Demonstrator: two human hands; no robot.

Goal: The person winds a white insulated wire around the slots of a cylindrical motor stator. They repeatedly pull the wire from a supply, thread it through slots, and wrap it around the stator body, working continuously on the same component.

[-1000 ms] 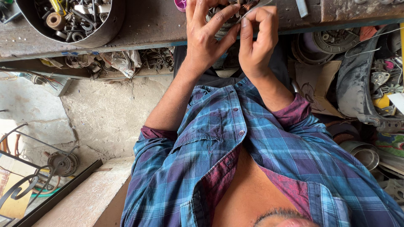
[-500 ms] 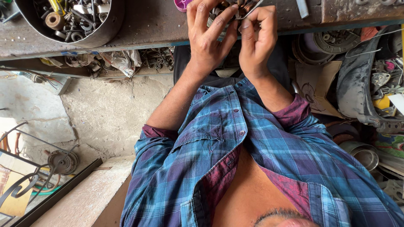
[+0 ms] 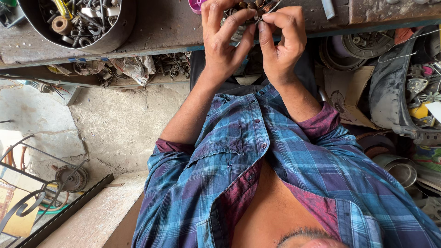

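Note:
Both hands are raised together at the edge of a worn workbench (image 3: 174, 27). My left hand (image 3: 220, 43) and my right hand (image 3: 282, 41) pinch a small coil part wound with copper wire (image 3: 250, 10) between their fingertips. A thin wire end (image 3: 272, 6) sticks out above my right fingers. Most of the coil is hidden behind the fingers. My blue plaid shirt fills the lower frame.
A round metal tub (image 3: 117, 34) full of bolts, rings and scrap stands on the bench at the left. A pink object (image 3: 197, 4) lies beside my left hand. Cluttered shelves, a cardboard piece (image 3: 347, 94) and metal bowls (image 3: 402, 172) are at the right. Concrete floor (image 3: 115, 124) lies left.
The fingertips of both hands have shifted slightly on the coil; the hands stay at the same place at the bench edge.

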